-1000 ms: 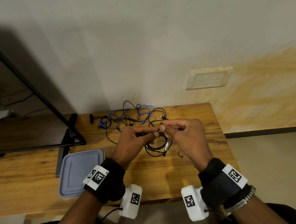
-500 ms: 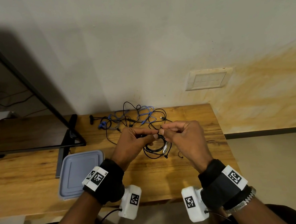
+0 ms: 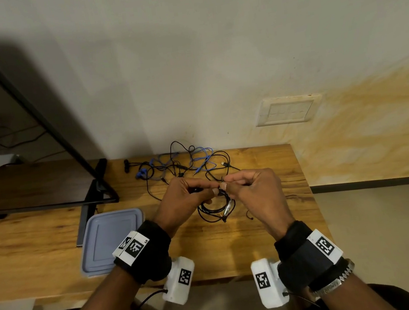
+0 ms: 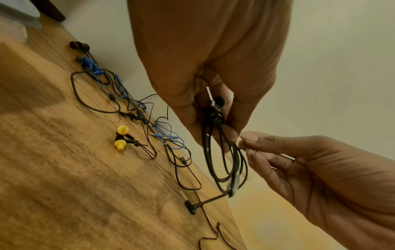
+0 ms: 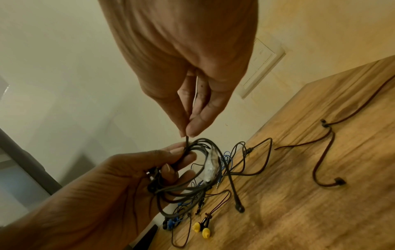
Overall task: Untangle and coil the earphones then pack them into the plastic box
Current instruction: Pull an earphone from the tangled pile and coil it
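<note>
Pale wall w/ a cream switch plate stands behind a wooden tabletop; a black metal frame leans across the tabletop's left part, its foot near the back edge.

Plastic box, grey-blue w/ lid on, sits toward the front edge, left of centre, just beside the left wrist strap.

Tangle of loose earphones lies along the back edge, centre: black & blue cables crossed over each other, blue buds at the left end of the pile. In the left wrist view a pair of yellow ear tips lies on the wood just in front of that pile, apart from the blue cable. Another dark cable trails toward the tabletop's right edge.

Both hands are raised over the tabletop's centre, fingertips meeting. Left hand is a closed grip round the black earphone coil: thumb & fingers curl round the top of the loops, buds tucked inside the palm, loops hanging below w/ a pale inline remote at the bottom; the angled plug dangles down close to the wood. Right hand pinches the coil's free cable end betw. thumb & forefinger, right at the left fingertips; other fingers curled in.
</note>
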A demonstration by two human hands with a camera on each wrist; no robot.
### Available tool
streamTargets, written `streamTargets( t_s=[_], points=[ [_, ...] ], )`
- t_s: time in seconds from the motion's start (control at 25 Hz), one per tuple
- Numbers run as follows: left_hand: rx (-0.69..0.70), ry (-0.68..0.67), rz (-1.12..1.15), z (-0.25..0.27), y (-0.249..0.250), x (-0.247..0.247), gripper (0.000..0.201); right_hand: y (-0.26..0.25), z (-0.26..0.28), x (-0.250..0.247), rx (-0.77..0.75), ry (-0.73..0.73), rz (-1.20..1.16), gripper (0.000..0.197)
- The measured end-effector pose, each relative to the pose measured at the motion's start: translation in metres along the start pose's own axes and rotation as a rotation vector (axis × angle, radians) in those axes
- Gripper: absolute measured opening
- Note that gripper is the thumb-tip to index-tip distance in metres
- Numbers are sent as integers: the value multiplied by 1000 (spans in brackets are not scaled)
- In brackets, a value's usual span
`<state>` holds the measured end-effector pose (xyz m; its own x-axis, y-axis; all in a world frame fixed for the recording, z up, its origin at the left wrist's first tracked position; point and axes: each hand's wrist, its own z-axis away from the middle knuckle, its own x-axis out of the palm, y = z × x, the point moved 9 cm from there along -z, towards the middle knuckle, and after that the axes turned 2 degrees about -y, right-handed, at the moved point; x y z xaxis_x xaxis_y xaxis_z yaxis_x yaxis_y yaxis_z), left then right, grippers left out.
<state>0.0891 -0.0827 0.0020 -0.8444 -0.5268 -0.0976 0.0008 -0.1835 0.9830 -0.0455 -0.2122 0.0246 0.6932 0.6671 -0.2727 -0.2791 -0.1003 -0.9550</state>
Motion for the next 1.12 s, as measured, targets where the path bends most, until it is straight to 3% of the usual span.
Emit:
streamTargets(
  t_s=[0.24, 1.12],
  points=[
    [-20, 6, 33, -1, 0, 1, 13, -4, 3, -6, -33, 70, -60, 11],
    [-22, 14, -1, 0, 1, 1, 13, 1, -1, -4, 18, 35, 6, 7]
  ],
)
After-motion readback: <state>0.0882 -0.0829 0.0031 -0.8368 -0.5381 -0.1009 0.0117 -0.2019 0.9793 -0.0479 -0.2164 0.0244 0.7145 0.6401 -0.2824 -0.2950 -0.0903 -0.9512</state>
